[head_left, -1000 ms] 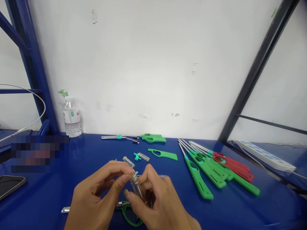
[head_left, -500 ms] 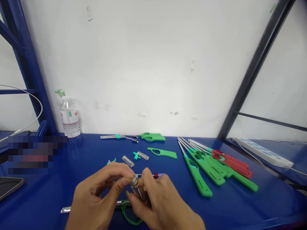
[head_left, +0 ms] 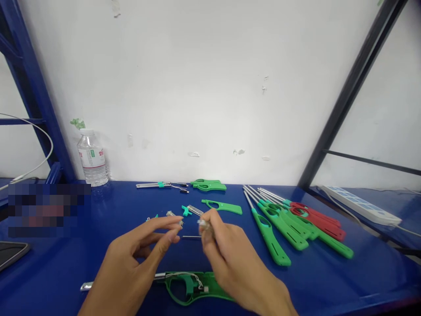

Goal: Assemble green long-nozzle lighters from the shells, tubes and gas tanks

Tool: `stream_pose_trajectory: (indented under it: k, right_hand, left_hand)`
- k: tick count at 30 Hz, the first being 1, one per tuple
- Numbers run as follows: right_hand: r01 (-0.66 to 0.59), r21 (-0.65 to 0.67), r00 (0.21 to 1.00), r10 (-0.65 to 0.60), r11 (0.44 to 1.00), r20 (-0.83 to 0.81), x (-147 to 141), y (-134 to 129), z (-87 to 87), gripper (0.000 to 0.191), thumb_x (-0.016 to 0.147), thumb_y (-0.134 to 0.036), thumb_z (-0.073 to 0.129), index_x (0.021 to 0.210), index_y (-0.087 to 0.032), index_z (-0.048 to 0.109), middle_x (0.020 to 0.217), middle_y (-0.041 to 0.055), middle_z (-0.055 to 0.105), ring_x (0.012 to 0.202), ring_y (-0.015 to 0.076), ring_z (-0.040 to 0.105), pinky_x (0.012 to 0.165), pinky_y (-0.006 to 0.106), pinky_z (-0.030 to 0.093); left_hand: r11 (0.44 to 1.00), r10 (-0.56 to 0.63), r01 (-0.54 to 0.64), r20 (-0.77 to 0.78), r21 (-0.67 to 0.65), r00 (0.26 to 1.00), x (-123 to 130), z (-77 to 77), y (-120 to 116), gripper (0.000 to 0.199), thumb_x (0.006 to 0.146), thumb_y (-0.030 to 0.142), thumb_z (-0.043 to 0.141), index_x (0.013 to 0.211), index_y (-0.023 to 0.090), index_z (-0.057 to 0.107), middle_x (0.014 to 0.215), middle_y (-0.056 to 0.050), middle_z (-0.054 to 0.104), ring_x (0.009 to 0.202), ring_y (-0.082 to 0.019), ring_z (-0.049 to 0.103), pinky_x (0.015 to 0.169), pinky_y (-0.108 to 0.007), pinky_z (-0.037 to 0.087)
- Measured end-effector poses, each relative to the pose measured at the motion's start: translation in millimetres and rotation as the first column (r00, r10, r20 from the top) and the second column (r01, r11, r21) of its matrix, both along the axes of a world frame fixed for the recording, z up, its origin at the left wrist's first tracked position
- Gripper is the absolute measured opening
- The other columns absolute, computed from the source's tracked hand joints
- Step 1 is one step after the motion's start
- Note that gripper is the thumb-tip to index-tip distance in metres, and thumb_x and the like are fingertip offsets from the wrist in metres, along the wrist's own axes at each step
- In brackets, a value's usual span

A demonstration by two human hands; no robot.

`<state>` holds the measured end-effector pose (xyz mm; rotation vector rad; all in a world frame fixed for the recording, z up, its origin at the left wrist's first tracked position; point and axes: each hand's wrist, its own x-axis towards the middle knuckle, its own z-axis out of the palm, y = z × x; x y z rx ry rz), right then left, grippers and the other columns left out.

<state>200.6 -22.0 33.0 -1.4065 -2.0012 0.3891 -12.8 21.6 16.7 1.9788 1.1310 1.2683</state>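
Note:
My right hand [head_left: 230, 259] is closed around a small clear lighter fuel tank, whose pale valve end [head_left: 204, 224] pokes out between thumb and forefinger; the rest is hidden. My left hand [head_left: 131, 259] hovers just left of it, thumb and forefinger a little apart and nothing visible between them. Below both hands lies an opened green stick lighter [head_left: 213, 281], its wires and teal trigger [head_left: 190, 283] exposed and its metal tube reaching left under my left hand. A thin screwdriver shaft [head_left: 191, 237] shows between the hands, its handle covered by the right one.
Another clear fuel tank [head_left: 195, 210] lies beside a teal trigger piece [head_left: 186, 211]. Behind are green shell halves [head_left: 226, 207] and metal tubes [head_left: 149, 185]. Several green and red lighters [head_left: 271, 239] fan out at right. A water bottle [head_left: 92, 160], phone [head_left: 13, 253] and power strip [head_left: 362, 205] surround them.
My hands have separated. The right hand has drawn the fuel tank up and to the right, away from the left fingers, and more of the opened lighter below shows.

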Motion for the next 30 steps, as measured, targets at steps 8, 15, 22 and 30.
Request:
stream_pose_trajectory:
  k: [8,15,22,30]
  right_hand:
    - [-0.126,-0.207,0.980,0.155,0.970,0.129,25.0,-8.1,10.1,0.016,0.098,-0.010,0.052,0.100,-0.025,0.051,0.104,-0.0024,0.072,0.095,0.0173,0.064,0.081,0.029,0.044]
    - [-0.174,-0.271,0.957,0.227,0.947,0.180,23.4,0.5,-3.1,0.026,0.085,-0.009,0.072,0.100,-0.024,0.058,0.103,-0.0028,0.073,0.088,0.0151,0.064,0.073,0.024,0.041]
    - [-0.132,-0.301,0.956,0.202,0.944,0.215,19.0,-0.9,0.6,0.021,0.087,-0.010,0.075,0.098,-0.024,0.064,0.102,-0.0033,0.077,0.093,0.0177,0.068,0.071,0.023,0.039]
    - [-0.126,-0.211,0.925,0.192,0.969,0.327,12.9,0.3,-6.3,0.012,0.095,-0.015,0.068,0.094,-0.027,0.069,0.084,-0.0039,0.079,0.075,0.0161,0.069,0.060,0.027,0.027]
  left_hand:
    - [0.987,-0.100,0.143,-0.437,0.068,0.894,-27.6,-27.2,17.8,0.020,0.084,0.032,0.069,0.094,0.038,0.085,0.097,0.004,0.085,0.091,-0.022,0.082,0.077,-0.020,0.062]
    - [0.988,-0.149,0.110,-0.531,-0.105,0.834,-31.6,-19.4,19.4,0.020,0.080,0.034,0.064,0.083,0.035,0.084,0.091,0.003,0.084,0.089,-0.021,0.080,0.080,-0.023,0.057]
    - [0.979,-0.191,0.126,-0.516,-0.159,0.835,-34.1,-39.5,23.4,0.023,0.084,0.028,0.059,0.076,0.031,0.080,0.082,0.003,0.080,0.077,-0.017,0.073,0.070,-0.024,0.048]
    - [0.975,-0.206,0.148,-0.435,-0.164,0.876,-32.5,-45.6,31.7,0.018,0.071,0.022,0.062,0.064,0.029,0.078,0.075,0.003,0.077,0.064,-0.014,0.065,0.056,-0.023,0.037]
